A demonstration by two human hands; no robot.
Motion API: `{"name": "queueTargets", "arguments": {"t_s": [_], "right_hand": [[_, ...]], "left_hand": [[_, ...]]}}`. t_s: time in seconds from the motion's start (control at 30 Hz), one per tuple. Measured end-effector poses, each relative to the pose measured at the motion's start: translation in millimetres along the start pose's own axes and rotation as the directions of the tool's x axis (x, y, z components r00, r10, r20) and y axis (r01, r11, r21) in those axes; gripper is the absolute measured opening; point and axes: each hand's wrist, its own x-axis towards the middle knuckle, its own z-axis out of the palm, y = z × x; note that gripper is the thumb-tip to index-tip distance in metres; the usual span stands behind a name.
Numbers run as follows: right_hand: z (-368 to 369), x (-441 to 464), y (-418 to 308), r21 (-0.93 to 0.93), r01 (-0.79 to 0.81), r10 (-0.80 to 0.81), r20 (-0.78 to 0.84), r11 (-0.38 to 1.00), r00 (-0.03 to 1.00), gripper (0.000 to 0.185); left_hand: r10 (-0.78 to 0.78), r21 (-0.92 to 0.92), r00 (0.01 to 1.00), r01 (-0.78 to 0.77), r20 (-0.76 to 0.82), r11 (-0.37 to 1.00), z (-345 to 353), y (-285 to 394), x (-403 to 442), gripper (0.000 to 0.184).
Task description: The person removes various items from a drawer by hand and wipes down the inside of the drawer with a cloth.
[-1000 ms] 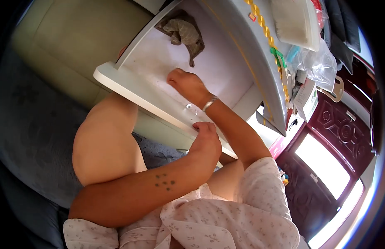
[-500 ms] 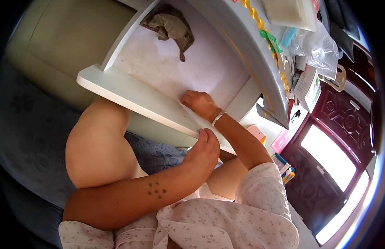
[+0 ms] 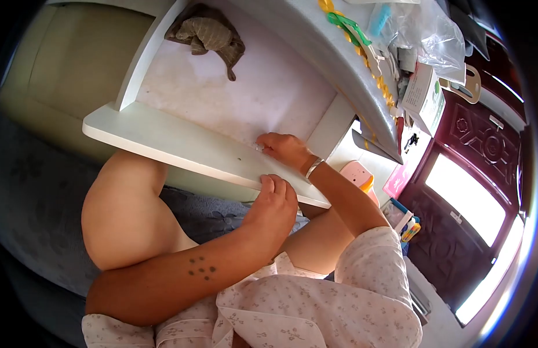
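A pulled-out white drawer (image 3: 164, 136) lies above my lap, its pale bottom marked with faint stains. My right hand (image 3: 285, 149), with a silver bracelet at the wrist, is inside near the front panel's right part. Its fingers are pinched, low against the bottom, and a small white scrap (image 3: 259, 147) shows at the fingertips. Outside the drawer, my left hand (image 3: 273, 200) has its bent fingers together at the front panel's edge; its thumb is hidden. A crumpled brown cloth (image 3: 208, 35) lies in the drawer's far left corner, apart from both hands.
Above the drawer is a curved grey tabletop edge (image 3: 315, 55) with a yellow twisted trim. Clear plastic bags (image 3: 440, 49) and a white box (image 3: 422, 95) stand at the right. A pink container (image 3: 357, 174) sits beyond my right wrist. A dark red door (image 3: 454, 220) is farther right.
The view has shifted, so the drawer and cloth sit farther left. My right hand has slid right along the inside of the front panel. My left hand stays at the panel's edge.
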Motion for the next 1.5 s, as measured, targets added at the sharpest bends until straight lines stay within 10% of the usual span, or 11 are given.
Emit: {"name": "queueTargets", "arguments": {"t_s": [0.27, 0.6, 0.8, 0.9, 1.2, 1.5], "right_hand": [[21, 16, 11, -0.329, 0.325, -0.343, 0.003, 0.886, 0.939, 0.016], [18, 11, 11, -0.418, 0.307, -0.326, 0.028, 0.855, 0.945, 0.011], [-38, -40, -9, 0.262, 0.034, 0.031, -0.24, 0.965, 0.97, 0.009], [-53, -79, -14, 0.752, -0.027, 0.26, -0.194, 0.658, 0.946, 0.008], [-72, -201, 33, 0.92, 0.231, 0.414, -0.354, 0.316, 0.839, 0.01], [-40, -254, 176, 0.782, 0.601, 0.795, -0.467, 0.167, 0.387, 0.015]], "left_hand": [[-0.012, -0.013, 1.0, 0.011, -0.025, 1.0, -2, -2, 2, 0.04], [0.006, 0.017, 0.994, -0.005, -0.106, 1.0, 4, -3, 5, 0.033], [0.024, -0.078, 0.996, -0.031, -0.087, 0.997, -6, -14, 9, 0.018], [0.01, -0.194, 0.997, -0.024, -0.076, 0.981, -11, -20, 15, 0.021], [0.138, -0.367, 0.979, -0.075, 0.15, 0.927, -29, -28, 38, 0.057], [0.191, -0.457, 0.957, -0.073, 0.218, 0.887, -11, -9, 63, 0.064]]}}
